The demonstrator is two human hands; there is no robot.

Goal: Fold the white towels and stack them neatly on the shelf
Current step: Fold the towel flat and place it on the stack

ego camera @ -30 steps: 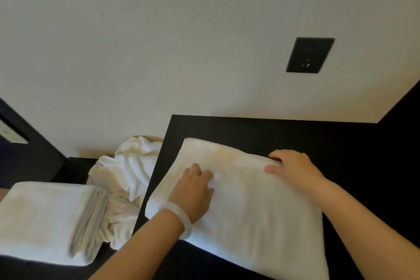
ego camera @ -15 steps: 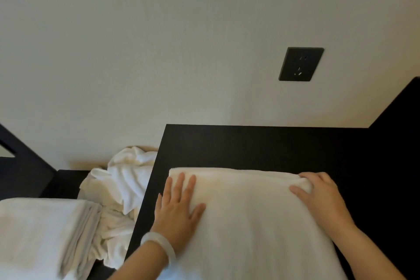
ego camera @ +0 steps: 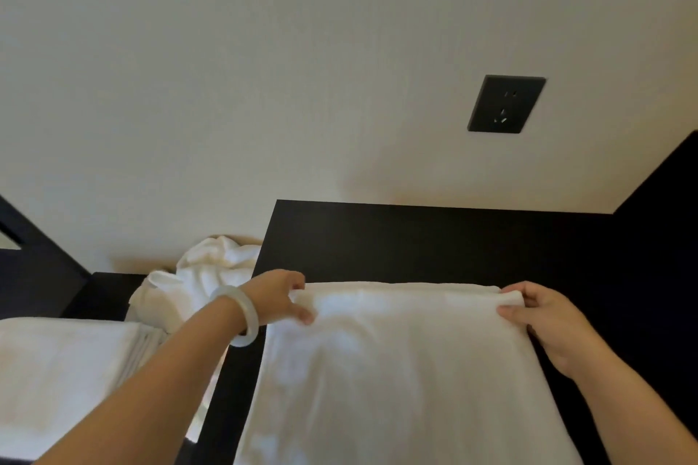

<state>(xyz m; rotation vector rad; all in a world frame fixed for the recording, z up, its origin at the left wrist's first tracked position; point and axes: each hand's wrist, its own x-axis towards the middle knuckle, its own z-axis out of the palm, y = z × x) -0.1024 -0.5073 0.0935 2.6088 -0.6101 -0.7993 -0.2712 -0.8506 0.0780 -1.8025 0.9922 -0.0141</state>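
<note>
Far left, low in the shot, there's a folded stack (ego camera: 56, 381) of white towels sitting on a lower dark surface (ego camera: 102, 294), folded edges facing right. Just behind and to the right of it is a crumpled pile (ego camera: 211, 268) of white towels, bunched up against the side of the black worktop (ego camera: 415, 242). The person's left arm comes in from the bottom left and crosses over that gap, with a pale, milky bracelet (ego camera: 245, 313) on the wrist. The left hand (ego camera: 275, 298) has its grip clenched on the far left corner of the towel (ego camera: 396, 370), thumb on top and fingers curled round the edge. That towel is spread flat on the worktop, running from the bottom of the frame up to about the middle of the surface, with its far edge fairly straight and a bit thick, like it's doubled over. On the other side, the right hand (ego camera: 547, 325) is grasping the far right corner the same way, thumb pressed on top, fingers tucked over the edge. Above and between the hands it's just a plain cream wall (ego camera: 264, 87), with a dark wall socket (ego camera: 506, 104) up on the right.
</note>
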